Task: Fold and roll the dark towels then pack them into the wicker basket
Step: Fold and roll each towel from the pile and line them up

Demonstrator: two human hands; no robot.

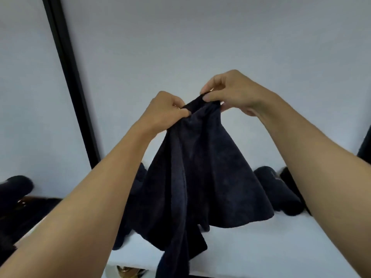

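Up in the air, my left hand (168,109) and right hand (230,93) pinch the limp dark navy terry towel (200,177) by its top edge, fingers curled close, so it hangs straight for folding.

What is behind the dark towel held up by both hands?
Left of the held towel dark cloth shows, right of it a rolled towel. The part directly behind is covered.
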